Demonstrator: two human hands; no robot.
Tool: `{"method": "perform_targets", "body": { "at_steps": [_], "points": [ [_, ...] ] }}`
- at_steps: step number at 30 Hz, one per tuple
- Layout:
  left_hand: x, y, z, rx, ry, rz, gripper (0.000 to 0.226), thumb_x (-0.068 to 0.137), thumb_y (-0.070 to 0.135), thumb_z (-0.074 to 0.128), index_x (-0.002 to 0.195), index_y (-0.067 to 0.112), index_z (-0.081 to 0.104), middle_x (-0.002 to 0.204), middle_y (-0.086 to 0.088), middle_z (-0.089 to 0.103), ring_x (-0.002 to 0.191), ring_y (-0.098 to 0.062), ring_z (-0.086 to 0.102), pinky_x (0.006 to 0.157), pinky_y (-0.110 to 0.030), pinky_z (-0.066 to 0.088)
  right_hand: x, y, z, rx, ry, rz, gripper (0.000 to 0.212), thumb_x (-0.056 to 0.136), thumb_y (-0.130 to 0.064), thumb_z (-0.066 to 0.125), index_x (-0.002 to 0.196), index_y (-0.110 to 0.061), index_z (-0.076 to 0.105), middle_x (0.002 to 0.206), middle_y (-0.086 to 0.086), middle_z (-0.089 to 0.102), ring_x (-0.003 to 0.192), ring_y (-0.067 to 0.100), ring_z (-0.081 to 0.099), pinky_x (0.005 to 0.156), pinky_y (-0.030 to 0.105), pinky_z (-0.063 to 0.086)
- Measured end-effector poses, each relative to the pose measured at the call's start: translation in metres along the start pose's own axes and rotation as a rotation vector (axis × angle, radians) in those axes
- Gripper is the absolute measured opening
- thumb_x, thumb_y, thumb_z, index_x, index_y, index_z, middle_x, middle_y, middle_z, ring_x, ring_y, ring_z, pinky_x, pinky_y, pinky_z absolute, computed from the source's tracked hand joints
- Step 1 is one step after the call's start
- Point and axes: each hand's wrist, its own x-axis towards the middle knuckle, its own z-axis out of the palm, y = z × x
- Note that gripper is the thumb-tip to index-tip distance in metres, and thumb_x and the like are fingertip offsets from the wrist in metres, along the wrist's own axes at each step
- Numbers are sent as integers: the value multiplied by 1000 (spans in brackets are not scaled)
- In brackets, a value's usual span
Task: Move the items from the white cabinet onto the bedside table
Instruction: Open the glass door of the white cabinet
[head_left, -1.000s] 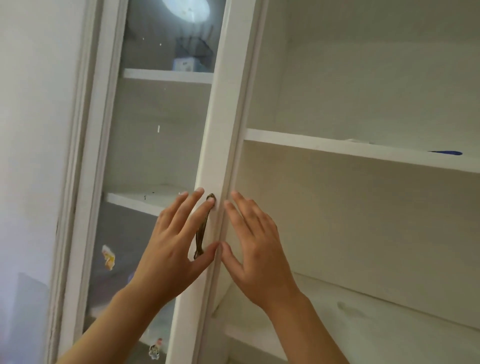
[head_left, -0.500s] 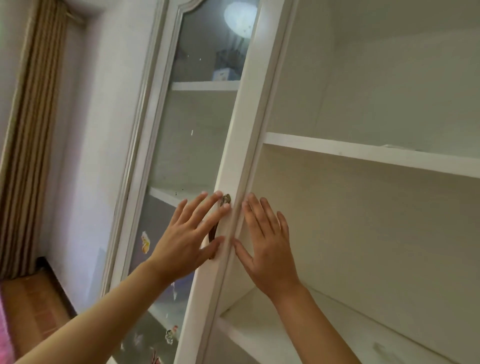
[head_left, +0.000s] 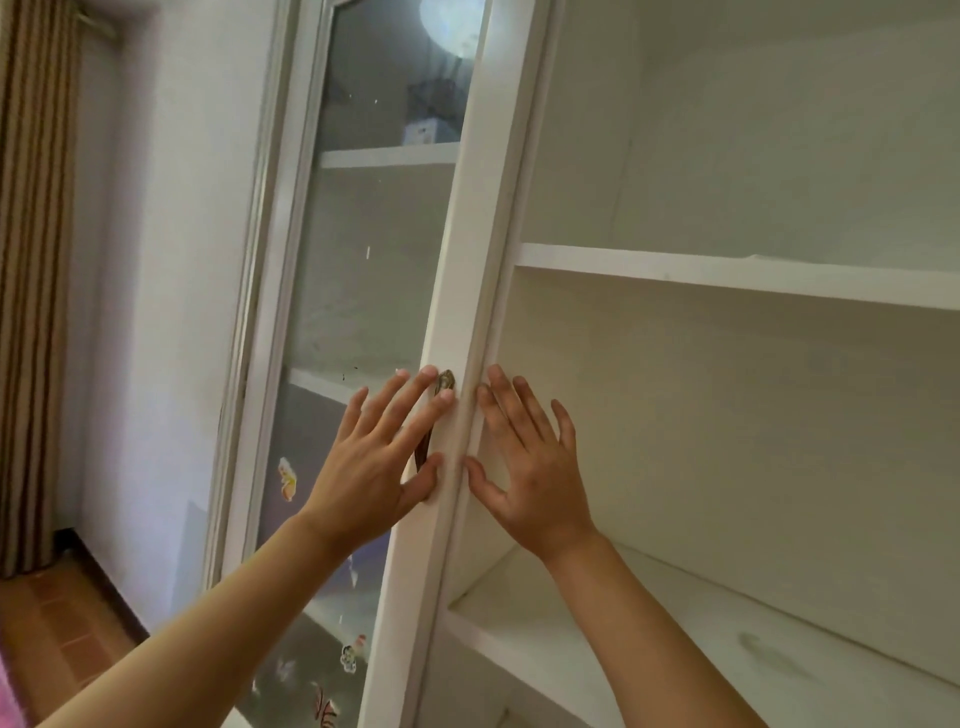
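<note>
two hands up on the white cabinet (head_left: 727, 415). left hand (head_left: 374, 462) lies flat with fingers spread on the glass door (head_left: 374, 249) frame, over the one bronze handle (head_left: 434, 421), pinching nothing. right hand (head_left: 535, 467) at 3 o'clock of it, fingers spread too, flat on the door's edge. two open shelves at right, nothing clear on them. behind the glass at 12 o'clock, one small box (head_left: 426, 134) on a shelf. a few stickers (head_left: 287, 479) at 7 o'clock.
</note>
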Motion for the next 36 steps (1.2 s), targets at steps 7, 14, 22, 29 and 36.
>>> {"method": "perform_targets", "body": {
  "at_steps": [7, 14, 22, 29, 36],
  "points": [
    [-11, -12, -19, -53, -3, 28, 70, 104, 47, 49, 165, 29, 21, 174, -2, 18, 162, -27, 14, 126, -62, 21, -1, -12, -10, -67, -37, 61, 77, 104, -46, 57, 167, -22, 20, 176, -7, 6, 163, 18, 7, 126, 59, 20],
    [-21, -22, -40, -128, 13, 67, 66, 106, 49, 44, 165, 26, 24, 174, -5, 20, 161, -29, 16, 122, -68, 25, -6, -47, -37, -27, -22, 185, 79, 105, -46, 59, 167, -21, 17, 176, -8, 6, 163, 18, 3, 128, 55, 15],
    [-30, -32, -55, -191, 65, 77, 69, 108, 54, 35, 166, 20, 20, 174, -3, 21, 161, -29, 17, 121, -69, 26, 6, -104, -62, -11, -160, 72, 89, 102, -58, 58, 168, -19, 13, 176, -6, 2, 163, 18, 0, 126, 61, 21],
    [-40, -49, -76, -234, 123, 111, 67, 109, 53, 36, 164, 17, 26, 171, -7, 28, 159, -33, 23, 119, -71, 28, 18, -131, -69, -70, -144, -1, 92, 97, -58, 66, 166, -16, 22, 176, -2, 9, 163, 22, 6, 126, 60, 23],
    [-51, -67, -102, -256, 166, 125, 66, 106, 49, 43, 162, 16, 31, 169, -7, 33, 159, -30, 25, 119, -70, 29, 27, -158, -69, -66, -84, -52, 92, 94, -60, 68, 164, -14, 29, 174, 2, 19, 162, 24, 12, 126, 57, 21]
  ]
}}
